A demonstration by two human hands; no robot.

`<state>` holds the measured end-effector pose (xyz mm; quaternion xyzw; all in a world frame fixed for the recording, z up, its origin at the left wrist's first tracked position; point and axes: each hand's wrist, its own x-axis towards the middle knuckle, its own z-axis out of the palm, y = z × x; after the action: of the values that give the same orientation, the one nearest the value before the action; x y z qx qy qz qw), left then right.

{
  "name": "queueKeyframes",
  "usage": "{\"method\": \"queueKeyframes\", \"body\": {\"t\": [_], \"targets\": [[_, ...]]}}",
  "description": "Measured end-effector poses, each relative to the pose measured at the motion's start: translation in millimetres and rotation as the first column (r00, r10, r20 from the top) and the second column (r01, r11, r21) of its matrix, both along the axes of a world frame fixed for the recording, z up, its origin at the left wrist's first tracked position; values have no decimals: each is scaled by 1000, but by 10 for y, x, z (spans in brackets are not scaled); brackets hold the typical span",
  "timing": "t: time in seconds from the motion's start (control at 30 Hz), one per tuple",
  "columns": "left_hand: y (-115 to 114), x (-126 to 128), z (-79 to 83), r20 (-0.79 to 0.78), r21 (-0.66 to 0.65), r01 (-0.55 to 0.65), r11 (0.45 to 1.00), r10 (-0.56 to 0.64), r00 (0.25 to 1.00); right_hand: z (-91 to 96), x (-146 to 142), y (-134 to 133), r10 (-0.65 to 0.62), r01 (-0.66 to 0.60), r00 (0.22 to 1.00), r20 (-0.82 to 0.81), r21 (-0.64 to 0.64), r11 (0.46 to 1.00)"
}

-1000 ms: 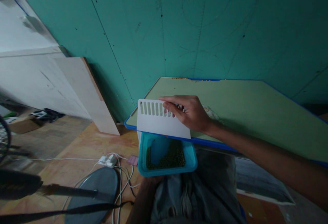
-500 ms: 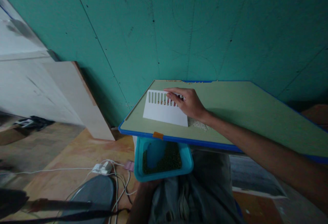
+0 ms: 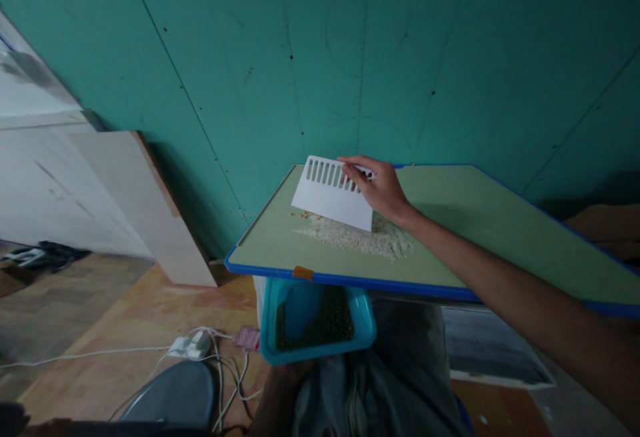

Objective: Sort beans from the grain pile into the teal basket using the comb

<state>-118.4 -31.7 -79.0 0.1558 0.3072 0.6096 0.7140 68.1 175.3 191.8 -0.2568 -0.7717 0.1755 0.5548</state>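
Right hand [image 3: 385,187] pinches white slotted card [image 3: 327,198] by its slotted edge, tilted over pale loose pile [image 3: 350,238] on green table [image 3: 460,223]. Left hand [image 3: 294,369] under turquoise tub [image 3: 301,303], mostly hidden, can't tell grip; tub holds dark green granules [image 3: 333,323], below table's near edge.

There is one scraper [image 3: 330,200], one pale heap [image 3: 350,237], one tub [image 3: 300,310], one table [image 3: 480,230].

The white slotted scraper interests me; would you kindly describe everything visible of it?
The white scraper is a thin, flat, plastic-looking sheet with a row of rounded slots along its upper edge. The right hand grips its right end near the slots. It appears tilted over the tabletop, its lower edge by pale grains; contact is unclear.
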Motion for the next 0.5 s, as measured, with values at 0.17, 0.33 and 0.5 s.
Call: {"method": "queueKeyframes", "body": {"t": [0.17, 0.33, 0.5], "targets": [[57, 199, 247, 258, 46, 209, 977, -214, 942, 10, 102, 112, -22, 23, 998, 54, -14, 1000], [170, 334, 362, 264, 118, 285, 951, -307, 914, 39, 280, 299, -123, 118, 990, 72, 71, 990], [181, 250, 137, 243, 203, 301, 932, -346, 906, -2, 404, 435, -253, 247, 959, 127, 57, 967]]}}
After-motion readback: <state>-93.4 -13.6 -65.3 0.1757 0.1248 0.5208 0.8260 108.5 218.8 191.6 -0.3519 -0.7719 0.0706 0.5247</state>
